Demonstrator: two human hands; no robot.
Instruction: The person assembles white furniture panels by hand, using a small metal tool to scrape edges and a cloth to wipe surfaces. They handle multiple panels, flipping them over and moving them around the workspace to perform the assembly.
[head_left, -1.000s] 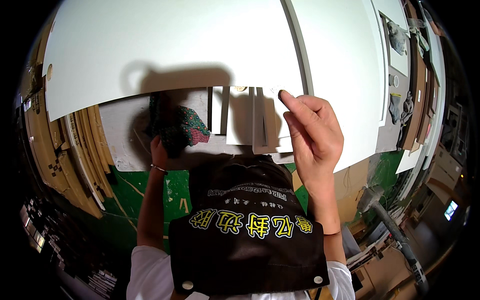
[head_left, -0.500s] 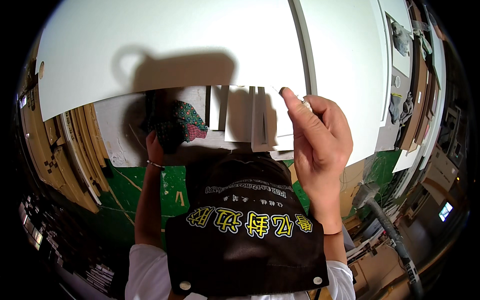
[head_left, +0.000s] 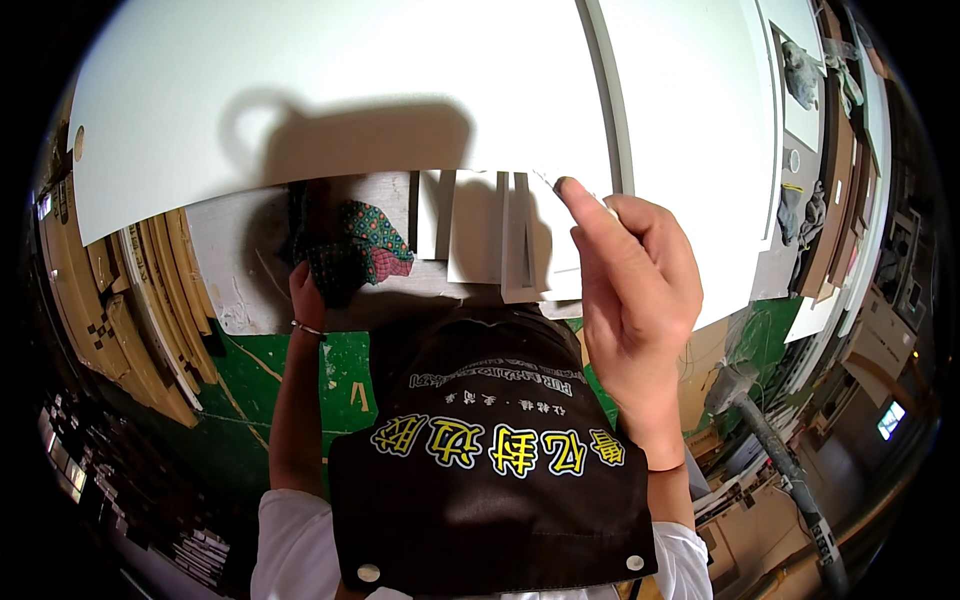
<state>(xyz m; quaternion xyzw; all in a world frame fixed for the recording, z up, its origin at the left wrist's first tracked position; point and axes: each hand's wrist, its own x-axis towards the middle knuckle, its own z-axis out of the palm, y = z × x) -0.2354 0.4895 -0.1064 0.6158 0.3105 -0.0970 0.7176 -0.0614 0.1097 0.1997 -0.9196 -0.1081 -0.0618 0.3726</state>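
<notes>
My right hand point(head_left: 645, 275) is raised near the front edge of a large white panel point(head_left: 400, 60). Its thumb and fingers are pinched together, and a thin, light sliver pokes out past the thumb tip. What this is, I cannot make out. In the panel's shadow, my left hand point(head_left: 308, 297) grips the edge of a patterned cloth point(head_left: 375, 235), dark with coloured dots and a pink checked part. Shadow hides some of its fingers. Below the panel's edge, narrow white boards point(head_left: 478, 240) stand beside the cloth. A dark apron point(head_left: 490, 520) covers my front.
A second white panel point(head_left: 690, 120) adjoins the first on the right, across a grey strip. Stacked cardboard point(head_left: 120, 310) stands at the left. Grey gloves point(head_left: 800, 75) and a small cup point(head_left: 792, 160) lie at far right. A grey pole point(head_left: 775, 450) rises at lower right.
My right hand has shifted slightly left, and its fingers have turned a little, so the thin sliver shows more past the thumb. My left hand and the cloth have hardly moved.
</notes>
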